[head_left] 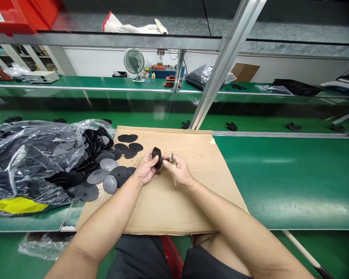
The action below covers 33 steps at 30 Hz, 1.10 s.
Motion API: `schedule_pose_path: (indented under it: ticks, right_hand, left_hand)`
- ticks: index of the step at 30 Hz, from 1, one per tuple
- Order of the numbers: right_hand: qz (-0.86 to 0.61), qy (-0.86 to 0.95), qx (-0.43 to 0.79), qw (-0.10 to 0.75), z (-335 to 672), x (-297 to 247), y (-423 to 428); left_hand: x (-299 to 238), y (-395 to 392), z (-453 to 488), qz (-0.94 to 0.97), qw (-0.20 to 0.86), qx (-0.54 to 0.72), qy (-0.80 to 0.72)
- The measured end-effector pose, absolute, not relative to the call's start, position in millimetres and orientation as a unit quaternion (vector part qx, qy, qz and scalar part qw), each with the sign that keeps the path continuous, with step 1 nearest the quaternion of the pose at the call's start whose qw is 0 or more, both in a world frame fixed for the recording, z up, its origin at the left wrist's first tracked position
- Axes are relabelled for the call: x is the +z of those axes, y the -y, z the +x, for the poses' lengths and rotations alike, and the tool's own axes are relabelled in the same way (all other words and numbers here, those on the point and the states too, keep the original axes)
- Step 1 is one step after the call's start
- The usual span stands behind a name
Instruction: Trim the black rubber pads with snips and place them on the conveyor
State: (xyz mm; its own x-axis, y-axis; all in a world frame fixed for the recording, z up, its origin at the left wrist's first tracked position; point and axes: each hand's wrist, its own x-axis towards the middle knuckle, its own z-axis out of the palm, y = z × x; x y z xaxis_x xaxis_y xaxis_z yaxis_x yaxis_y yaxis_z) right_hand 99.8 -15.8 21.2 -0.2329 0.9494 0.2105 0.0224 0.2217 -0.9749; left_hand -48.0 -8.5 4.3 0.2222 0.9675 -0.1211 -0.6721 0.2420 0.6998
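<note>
My left hand (145,170) is closed around a round black plastic disc (156,157), held on edge above a sheet of brown cardboard (192,193). My right hand (179,170) pinches a small metallic tool (172,159) right beside the disc, its tip close to the disc's rim. Both hands meet at the middle of the cardboard. To the left lies a heap of similar black and grey discs (104,170), spilling from a clear plastic bag (31,155).
The cardboard lies on a green workbench (293,182) and is sprinkled with small dark specks. A slanted aluminium post (221,66) rises behind it. A few black parts (231,126) lie on the green conveyor strip beyond. A small fan (134,62) stands on the far bench.
</note>
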Motion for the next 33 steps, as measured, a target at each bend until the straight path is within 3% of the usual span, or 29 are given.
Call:
schedule_pose_path:
  ticks: [3, 8, 13, 17, 20, 23, 27, 33]
  right_hand:
    - [-0.500, 0.602, 0.385, 0.488, 113.4, 17.8, 1.7]
    - [-0.634, 0.625, 0.136, 0.434, 157.4, -0.1, -25.6]
    - [-0.659, 0.629, 0.125, 0.394, 171.7, -13.9, -36.7]
    - [-0.671, 0.631, 0.131, 0.365, 166.7, -12.4, -35.8]
    - [-0.671, 0.637, 0.125, 0.358, 165.8, -10.9, -34.1]
    - [-0.667, 0.645, 0.119, 0.353, 166.9, -11.1, -33.3]
    - [-0.663, 0.655, 0.113, 0.344, 167.4, -12.0, -32.6]
    - [-0.652, 0.662, 0.098, 0.355, 166.7, -11.2, -29.4]
  left_hand:
    - [3.9, 6.0, -47.5, 0.262, 0.713, 0.580, -0.293]
    - [3.6, 10.2, -44.2, 0.270, 0.689, 0.580, -0.340]
    - [2.9, -1.2, -37.5, 0.262, 0.632, 0.605, -0.408]
    - [21.1, -55.3, -52.4, 0.406, 0.440, 0.609, -0.520]
    - [45.5, -112.2, -71.4, 0.561, 0.211, 0.537, -0.593]
    - [61.3, -160.4, -77.4, 0.635, 0.094, 0.426, -0.638]
    - [52.8, -198.0, -46.3, 0.691, 0.100, 0.295, -0.653]
    - [23.3, -231.0, 34.3, 0.710, 0.179, 0.245, -0.635]
